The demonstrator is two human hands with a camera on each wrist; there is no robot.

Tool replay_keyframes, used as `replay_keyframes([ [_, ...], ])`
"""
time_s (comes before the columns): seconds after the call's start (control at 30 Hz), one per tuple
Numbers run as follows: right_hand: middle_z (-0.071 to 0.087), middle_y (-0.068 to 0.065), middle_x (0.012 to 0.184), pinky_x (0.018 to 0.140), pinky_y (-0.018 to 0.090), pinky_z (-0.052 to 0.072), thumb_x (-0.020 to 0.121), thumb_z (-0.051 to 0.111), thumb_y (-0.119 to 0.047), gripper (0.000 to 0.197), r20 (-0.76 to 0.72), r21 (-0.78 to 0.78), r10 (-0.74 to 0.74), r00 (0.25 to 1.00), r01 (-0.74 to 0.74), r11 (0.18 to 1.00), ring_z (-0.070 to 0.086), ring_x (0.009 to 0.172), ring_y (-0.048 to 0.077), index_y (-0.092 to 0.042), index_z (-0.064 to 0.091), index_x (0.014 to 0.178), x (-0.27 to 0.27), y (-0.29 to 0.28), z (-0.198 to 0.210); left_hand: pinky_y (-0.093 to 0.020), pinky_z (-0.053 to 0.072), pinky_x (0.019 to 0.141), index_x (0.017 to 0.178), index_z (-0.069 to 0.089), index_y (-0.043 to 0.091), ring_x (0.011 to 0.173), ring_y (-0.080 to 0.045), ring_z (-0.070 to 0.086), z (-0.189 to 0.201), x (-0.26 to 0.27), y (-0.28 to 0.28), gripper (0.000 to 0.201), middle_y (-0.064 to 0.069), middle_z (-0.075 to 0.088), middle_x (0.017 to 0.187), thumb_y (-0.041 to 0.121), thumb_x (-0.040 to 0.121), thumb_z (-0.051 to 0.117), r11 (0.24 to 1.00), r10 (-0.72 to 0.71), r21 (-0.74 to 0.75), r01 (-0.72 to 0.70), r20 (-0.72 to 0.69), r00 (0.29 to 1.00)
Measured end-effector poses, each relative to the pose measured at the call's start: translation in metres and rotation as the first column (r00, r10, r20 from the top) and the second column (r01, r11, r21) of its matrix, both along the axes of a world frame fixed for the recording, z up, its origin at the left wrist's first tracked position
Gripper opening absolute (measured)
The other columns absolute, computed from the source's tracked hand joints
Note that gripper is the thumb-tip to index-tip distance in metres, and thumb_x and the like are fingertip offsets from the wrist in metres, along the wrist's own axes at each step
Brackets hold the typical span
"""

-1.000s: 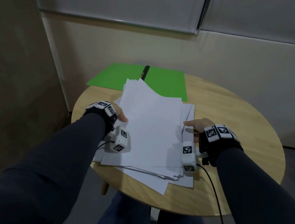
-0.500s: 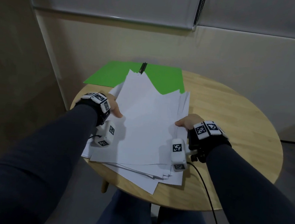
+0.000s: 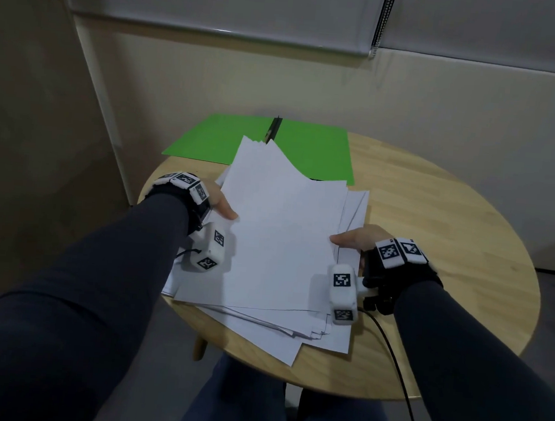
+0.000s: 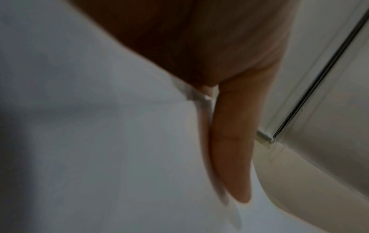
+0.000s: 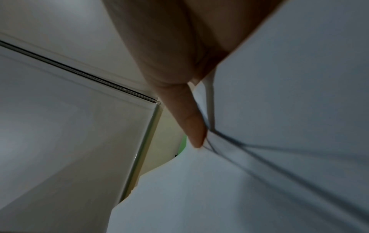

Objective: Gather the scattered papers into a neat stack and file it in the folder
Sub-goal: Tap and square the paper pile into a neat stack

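A loose pile of white papers [image 3: 276, 244] lies fanned on the round wooden table [image 3: 433, 257], its near corners hanging over the front edge. My left hand [image 3: 223, 205] grips the pile's left edge, thumb on top and fingers [image 4: 229, 149] underneath. My right hand [image 3: 354, 239] grips the right edge the same way, with its fingers [image 5: 191, 126] under the sheets [image 5: 279, 110]. The pile's far end is raised off the table. An open green folder [image 3: 311, 153] with a black spine clip lies flat at the table's far side, partly hidden by the papers [image 4: 99, 126].
A pale wall with a lowered roller blind [image 3: 220, 0] and a bead chain [image 3: 382, 14] stands right behind the table. A black cable [image 3: 400, 365] runs from my right wrist over the table's near edge. My knees [image 3: 242, 405] are under the front edge.
Both hands have drawn inward and closed on the pile's side edges, lifting its far end off the table. The sheets now cover more of the folder.
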State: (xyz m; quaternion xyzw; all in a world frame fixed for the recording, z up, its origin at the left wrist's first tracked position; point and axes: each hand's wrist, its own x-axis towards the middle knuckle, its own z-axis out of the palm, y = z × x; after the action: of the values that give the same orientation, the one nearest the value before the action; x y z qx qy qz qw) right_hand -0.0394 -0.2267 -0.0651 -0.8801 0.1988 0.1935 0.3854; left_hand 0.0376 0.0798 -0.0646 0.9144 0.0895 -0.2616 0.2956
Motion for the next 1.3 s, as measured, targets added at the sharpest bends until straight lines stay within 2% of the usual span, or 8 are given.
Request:
replay_keyframes([
  [0.13, 0.052, 0.015, 0.134, 0.097, 0.035, 0.043, 0.082, 0.068, -0.041, 0.062, 0.061, 0.030, -0.003, 0.998, 0.001, 1.000, 0.052, 0.118, 0.031, -0.003, 0.053, 0.130, -0.002, 0.006, -0.002, -0.046, 0.046, 0.101, 0.107, 0.069, 0.012, 0.102, -0.031, 0.067, 0.008, -0.021, -0.007, 0.059, -0.009, 0.073, 0.105, 0.018, 0.051, 0.086, 0.959, 0.049, -0.280, -0.039, 0.028, 0.998],
  [0.43, 0.066, 0.008, 0.109, 0.087, 0.032, 0.051, 0.074, 0.076, -0.009, 0.024, 0.217, 0.426, -0.270, 0.938, 0.158, 0.891, 0.063, 0.088, 0.020, -0.005, 0.067, 0.096, -0.002, 0.007, -0.008, -0.027, 0.055, 0.071, 0.104, 0.065, 0.005, 0.072, -0.019, 0.070, 0.024, -0.041, -0.022, 0.037, -0.006, 0.073, 0.086, -0.010, 0.070, 0.067, 0.797, 0.241, -0.604, -0.035, 0.264, 0.934],
  [0.6, 0.062, 0.004, 0.064, 0.053, 0.026, 0.052, 0.070, 0.065, 0.016, 0.026, 0.524, 0.686, -0.523, 0.672, 0.031, 0.727, 0.061, 0.046, 0.008, -0.004, 0.054, 0.084, 0.019, 0.000, 0.064, -0.024, 0.058, 0.068, 0.085, 0.064, 0.015, 0.062, -0.007, 0.069, 0.089, -0.036, -0.039, 0.036, 0.010, 0.073, 0.063, -0.005, 0.056, 0.070, 0.598, 0.338, -0.764, 0.240, 0.512, 0.790],
  [0.7, 0.064, 0.009, 0.077, 0.064, 0.036, 0.056, 0.051, 0.083, 0.005, 0.062, 0.614, 0.747, -0.566, 0.550, -0.171, 0.643, 0.066, 0.065, 0.020, -0.001, 0.052, 0.104, 0.027, -0.007, 0.102, -0.016, 0.056, 0.064, 0.088, 0.062, 0.011, 0.063, -0.001, 0.069, 0.118, -0.035, -0.050, 0.038, 0.013, 0.073, 0.064, -0.012, 0.058, 0.069, 0.499, 0.415, -0.786, 0.364, 0.586, 0.696],
  [0.77, 0.072, 0.005, 0.075, 0.067, 0.034, 0.058, 0.038, 0.089, -0.009, 0.080, 0.616, 0.757, -0.540, 0.573, -0.243, 0.607, 0.070, 0.070, 0.022, 0.006, 0.056, 0.110, 0.024, -0.009, 0.112, -0.018, 0.055, 0.066, 0.091, 0.062, 0.008, 0.066, -0.003, 0.069, 0.120, -0.035, -0.056, 0.041, 0.011, 0.074, 0.067, -0.009, 0.055, 0.071, 0.449, 0.432, -0.796, 0.407, 0.592, 0.680],
  [0.97, 0.073, 0.000, 0.063, 0.073, 0.033, 0.060, 0.061, 0.079, -0.003, 0.018, 0.530, 0.725, -0.371, 0.763, -0.182, 0.664, 0.070, 0.060, 0.016, -0.005, 0.070, 0.076, 0.006, -0.018, 0.078, -0.019, 0.056, 0.060, 0.089, 0.063, 0.007, 0.060, -0.003, 0.069, 0.066, -0.044, -0.063, 0.052, 0.009, 0.074, 0.066, 0.008, 0.039, 0.077, 0.388, 0.397, -0.866, 0.316, 0.467, 0.790],
  [1.2, 0.075, 0.004, 0.078, 0.084, 0.033, 0.058, 0.038, 0.085, -0.019, 0.055, 0.536, 0.776, -0.419, 0.733, -0.232, 0.586, 0.071, 0.081, 0.023, -0.006, 0.070, 0.089, -0.004, -0.017, 0.070, -0.022, 0.056, 0.061, 0.124, 0.048, 0.004, 0.067, -0.008, 0.070, 0.062, -0.048, -0.061, 0.088, 0.006, 0.073, 0.080, 0.003, 0.043, 0.082, 0.276, 0.443, -0.905, 0.325, 0.419, 0.792],
  [1.3, 0.075, 0.003, 0.081, 0.083, 0.032, 0.058, 0.054, 0.080, -0.006, 0.041, 0.559, 0.776, -0.425, 0.712, -0.270, 0.569, 0.071, 0.083, 0.022, -0.008, 0.069, 0.093, -0.005, -0.014, 0.069, -0.018, 0.055, 0.052, 0.090, 0.067, 0.006, 0.052, -0.006, 0.068, 0.070, -0.054, -0.061, 0.035, 0.006, 0.072, 0.059, 0.000, 0.056, 0.074, 0.261, 0.415, -0.924, 0.281, 0.370, 0.832],
])
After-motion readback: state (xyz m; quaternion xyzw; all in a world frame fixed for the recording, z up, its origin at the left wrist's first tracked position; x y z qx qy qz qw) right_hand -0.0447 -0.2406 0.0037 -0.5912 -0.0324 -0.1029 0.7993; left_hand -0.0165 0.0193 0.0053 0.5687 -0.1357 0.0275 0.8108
